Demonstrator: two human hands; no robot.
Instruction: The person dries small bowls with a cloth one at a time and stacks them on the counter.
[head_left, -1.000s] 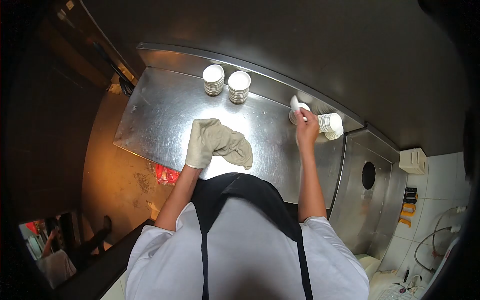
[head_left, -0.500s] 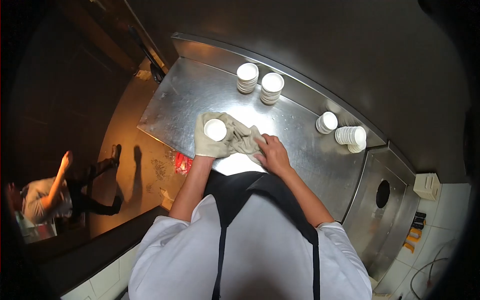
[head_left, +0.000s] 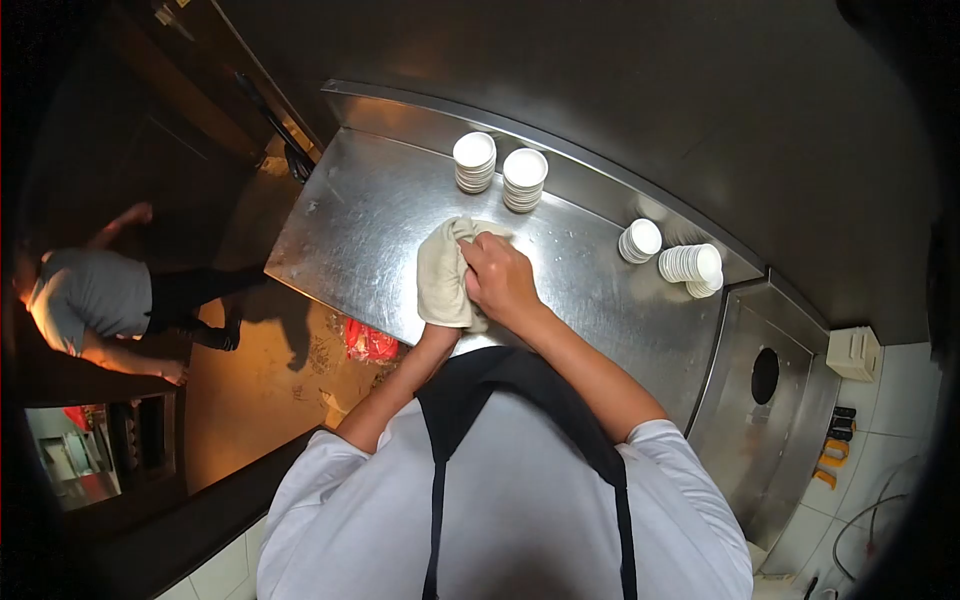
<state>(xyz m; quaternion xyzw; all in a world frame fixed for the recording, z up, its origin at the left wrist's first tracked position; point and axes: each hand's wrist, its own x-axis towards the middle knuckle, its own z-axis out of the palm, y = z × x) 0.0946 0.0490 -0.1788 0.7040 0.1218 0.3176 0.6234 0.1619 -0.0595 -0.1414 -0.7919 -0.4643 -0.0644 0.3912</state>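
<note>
A beige cloth (head_left: 441,282) covers my left hand (head_left: 443,336), so only the wrist shows and the fingers are hidden. The small white bowl that sat in this cloth a moment ago is now out of sight under the cloth and my right hand. My right hand (head_left: 503,278) is closed on the cloth, fingers pressed down into its folds over my left palm. Both hands are above the steel counter (head_left: 600,330). Beyond them stand two stacks of small white bowls, one at left (head_left: 474,165) and one beside it (head_left: 525,182).
Further right along the counter's back ledge are another upright bowl stack (head_left: 640,241) and a leaning group of stacks (head_left: 690,264). A steel basin with a dark round hole (head_left: 764,376) adjoins the counter. Another person (head_left: 100,295) is on the left, past the counter's edge.
My right hand has moved left and up onto the cloth, which is now folded over the bowl and hides it. The other person has shifted, arms now apart.
</note>
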